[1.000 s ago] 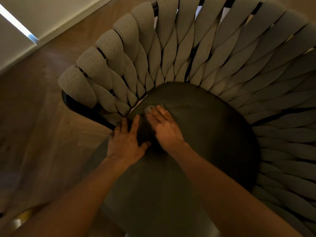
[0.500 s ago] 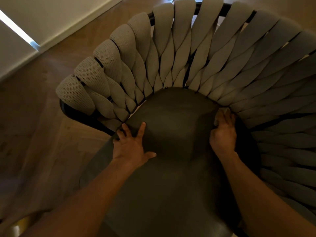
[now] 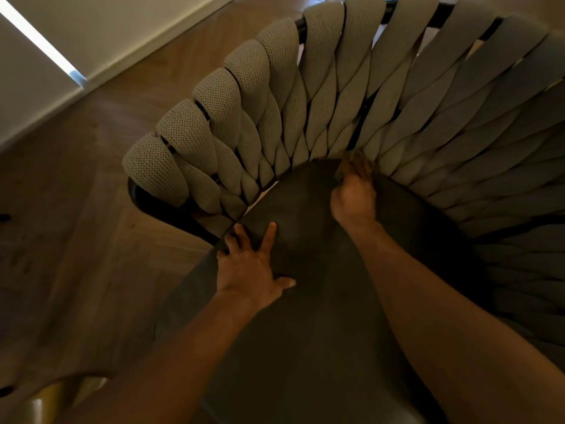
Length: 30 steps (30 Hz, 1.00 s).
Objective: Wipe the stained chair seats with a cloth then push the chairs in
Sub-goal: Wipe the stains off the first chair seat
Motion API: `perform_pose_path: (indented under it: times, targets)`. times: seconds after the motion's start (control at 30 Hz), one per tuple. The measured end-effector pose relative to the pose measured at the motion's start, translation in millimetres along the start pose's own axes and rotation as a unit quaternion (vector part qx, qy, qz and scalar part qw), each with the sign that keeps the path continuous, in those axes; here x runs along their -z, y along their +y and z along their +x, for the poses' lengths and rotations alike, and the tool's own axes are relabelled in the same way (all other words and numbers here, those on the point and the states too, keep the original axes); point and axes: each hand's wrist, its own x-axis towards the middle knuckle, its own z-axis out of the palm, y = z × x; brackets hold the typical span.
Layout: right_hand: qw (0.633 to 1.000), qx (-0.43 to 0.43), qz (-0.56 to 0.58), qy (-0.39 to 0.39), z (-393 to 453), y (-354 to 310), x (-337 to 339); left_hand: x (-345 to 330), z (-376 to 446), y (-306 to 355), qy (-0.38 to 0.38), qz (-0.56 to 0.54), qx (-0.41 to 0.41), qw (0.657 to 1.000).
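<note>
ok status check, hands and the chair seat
Left hand flat, fingers spread, on seat. Right hand at seat's back edge by woven backrest; cloth not clearly visible. Nothing in the way.

We can't make out the cloth under the blurred right hand (image 3: 354, 194); chair (image 3: 397, 102) cut off at 3 o'clock.

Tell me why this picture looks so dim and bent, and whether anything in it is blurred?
Head view: dim, warm room light leaves the dark seat cushion nearly featureless; the only bright patch is a light strip at upper left. The wide lens bows the woven backrest outward. The right hand at the seat's back edge is motion-smeared; the left hand, flat on the cushion, is sharper.
</note>
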Motion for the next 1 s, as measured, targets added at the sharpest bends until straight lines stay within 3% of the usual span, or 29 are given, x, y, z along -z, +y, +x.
perform_pose_path:
  times: [0.1, 0.27, 0.47, 0.6, 0.77, 1.0]
  targets:
    - [0.993, 0.105, 0.011, -0.056, -15.5, -29.1, -7.7, -0.7, 1.5, -0.7, 0.004, 0.002, -0.001, 1.000]
    - [0.944, 0.295, 0.059, -0.136, -68.6, -63.3, -27.8, -7.7, -7.5, -5.8, 0.053, -0.045, -0.009, 0.998]
    - [0.906, 0.380, -0.052, -0.177, -65.4, -45.9, -22.2, -19.8, -14.1, -4.0, 0.072, -0.070, -0.001, 0.995]
    - [0.936, 0.284, -0.140, -0.154, -27.7, -32.9, -6.3, -21.3, -13.4, -3.3, 0.073, -0.073, 0.004, 0.995]
    - [0.982, 0.118, -0.120, -0.088, -21.3, 17.7, 12.6, -25.1, -12.8, -4.7, 0.078, -0.099, 0.003, 0.992]
    - [0.992, -0.048, -0.117, -0.030, -87.9, 118.0, 49.9, -32.3, -17.7, -2.3, 0.096, -0.093, -0.008, 0.991]
